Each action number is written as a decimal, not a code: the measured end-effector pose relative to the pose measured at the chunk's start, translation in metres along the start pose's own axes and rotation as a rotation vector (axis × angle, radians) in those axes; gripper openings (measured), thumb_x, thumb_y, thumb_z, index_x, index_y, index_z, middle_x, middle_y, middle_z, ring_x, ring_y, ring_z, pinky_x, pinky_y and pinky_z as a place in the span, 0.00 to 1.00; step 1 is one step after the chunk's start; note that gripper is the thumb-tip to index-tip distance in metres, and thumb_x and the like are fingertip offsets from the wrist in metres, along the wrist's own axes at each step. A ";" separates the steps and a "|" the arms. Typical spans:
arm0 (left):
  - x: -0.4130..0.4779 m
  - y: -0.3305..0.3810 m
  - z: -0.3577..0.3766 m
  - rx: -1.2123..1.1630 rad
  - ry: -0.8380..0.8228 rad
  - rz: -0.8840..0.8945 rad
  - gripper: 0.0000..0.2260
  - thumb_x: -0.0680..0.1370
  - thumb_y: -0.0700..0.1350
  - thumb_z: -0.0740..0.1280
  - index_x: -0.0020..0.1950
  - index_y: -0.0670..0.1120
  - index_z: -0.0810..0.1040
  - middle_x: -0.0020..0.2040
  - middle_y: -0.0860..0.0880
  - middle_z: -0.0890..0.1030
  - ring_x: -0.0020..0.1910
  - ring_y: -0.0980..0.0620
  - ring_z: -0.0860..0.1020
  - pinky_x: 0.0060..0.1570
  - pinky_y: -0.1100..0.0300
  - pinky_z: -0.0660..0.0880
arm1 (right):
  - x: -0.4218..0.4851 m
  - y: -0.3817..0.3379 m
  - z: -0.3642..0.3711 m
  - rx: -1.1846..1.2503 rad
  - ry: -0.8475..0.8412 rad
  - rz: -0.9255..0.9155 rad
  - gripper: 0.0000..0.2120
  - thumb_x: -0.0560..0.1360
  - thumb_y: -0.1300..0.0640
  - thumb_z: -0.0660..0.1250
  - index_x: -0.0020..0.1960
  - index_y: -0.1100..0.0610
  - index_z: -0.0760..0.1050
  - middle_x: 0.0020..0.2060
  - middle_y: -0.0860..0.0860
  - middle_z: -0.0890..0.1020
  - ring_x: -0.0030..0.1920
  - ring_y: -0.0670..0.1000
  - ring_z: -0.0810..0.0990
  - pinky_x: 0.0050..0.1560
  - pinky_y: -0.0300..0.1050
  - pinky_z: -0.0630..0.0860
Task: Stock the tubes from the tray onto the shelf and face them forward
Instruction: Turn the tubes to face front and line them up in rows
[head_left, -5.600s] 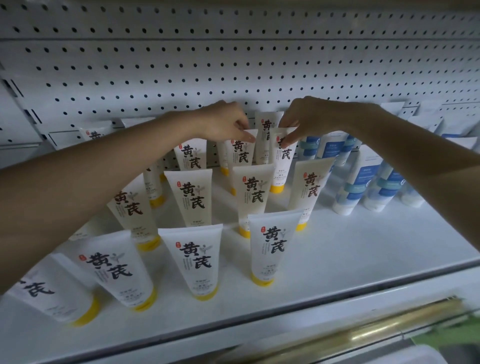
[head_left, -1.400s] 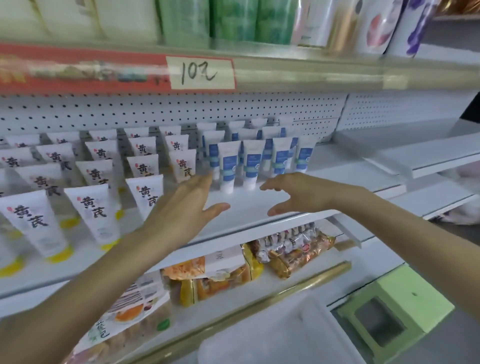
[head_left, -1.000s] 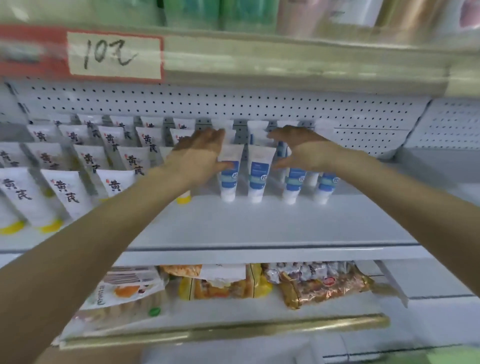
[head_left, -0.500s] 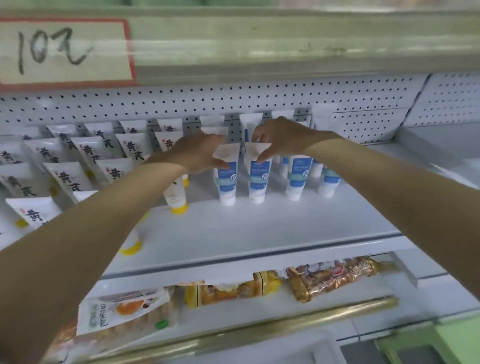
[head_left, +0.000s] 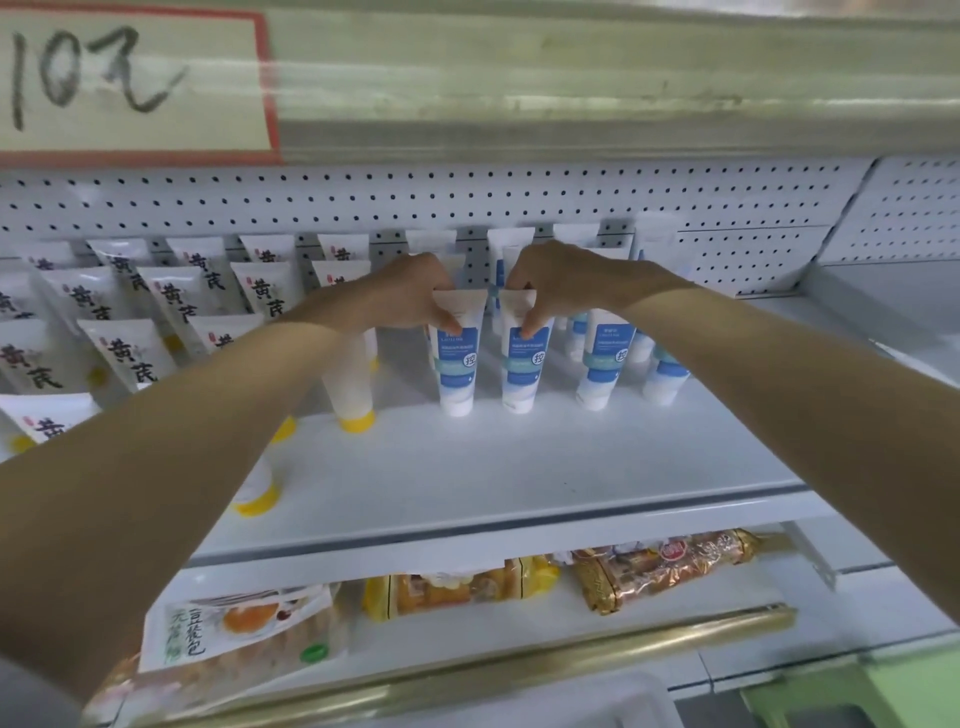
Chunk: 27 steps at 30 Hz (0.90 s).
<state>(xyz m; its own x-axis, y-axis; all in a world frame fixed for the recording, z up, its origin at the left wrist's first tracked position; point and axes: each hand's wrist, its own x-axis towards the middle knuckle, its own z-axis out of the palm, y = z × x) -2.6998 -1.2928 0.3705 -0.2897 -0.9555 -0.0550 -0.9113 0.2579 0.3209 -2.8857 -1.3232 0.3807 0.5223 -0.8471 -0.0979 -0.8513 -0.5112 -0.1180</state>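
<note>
On the shelf (head_left: 467, 462), the left hand (head_left: 415, 296) pinches the left blue tube (head_left: 457, 364); the right hand (head_left: 563, 283) pinches the right blue tube (head_left: 522, 366).

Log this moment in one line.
left hand: pinches left blue tube | right hand: pinches right blue tube | both upright on shelf, labels forward

Colour check, your shelf (head_left: 519, 467): white, grey front lip.
L blue tube (head_left: 457, 364) & R blue tube (head_left: 521, 366): white w/ blue label, pale teal band, white cap. Script tubes (head_left: 130, 358) on your left: white, black brush chars, red stamp, yellow caps (head_left: 356, 422). Pegboard (head_left: 571, 202): white, dark dot grid. Price card (head_left: 130, 78): cream, red border, black ink.
</note>
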 end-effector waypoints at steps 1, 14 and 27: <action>0.000 0.000 -0.001 0.008 -0.003 0.003 0.09 0.72 0.44 0.73 0.36 0.46 0.75 0.31 0.52 0.74 0.36 0.50 0.72 0.30 0.61 0.62 | 0.000 0.001 0.000 -0.004 0.006 0.001 0.11 0.65 0.55 0.78 0.35 0.54 0.75 0.33 0.50 0.77 0.38 0.53 0.75 0.39 0.46 0.70; 0.000 0.001 -0.003 0.014 -0.026 0.022 0.11 0.72 0.44 0.73 0.33 0.50 0.73 0.31 0.53 0.75 0.35 0.50 0.75 0.31 0.62 0.67 | -0.002 0.001 0.000 -0.017 0.013 -0.015 0.13 0.67 0.54 0.77 0.38 0.54 0.72 0.40 0.53 0.78 0.43 0.54 0.76 0.35 0.43 0.69; 0.002 0.001 -0.005 0.040 -0.065 -0.001 0.10 0.71 0.48 0.75 0.37 0.50 0.75 0.33 0.52 0.75 0.34 0.52 0.72 0.32 0.60 0.65 | -0.007 0.002 0.001 0.017 -0.022 -0.010 0.21 0.68 0.52 0.76 0.57 0.58 0.77 0.53 0.55 0.79 0.51 0.55 0.78 0.52 0.51 0.76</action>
<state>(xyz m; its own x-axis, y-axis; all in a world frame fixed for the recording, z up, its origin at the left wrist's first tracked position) -2.6998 -1.2955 0.3752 -0.3057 -0.9449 -0.1175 -0.9224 0.2633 0.2824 -2.8909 -1.3176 0.3800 0.5317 -0.8387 -0.1179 -0.8453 -0.5167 -0.1363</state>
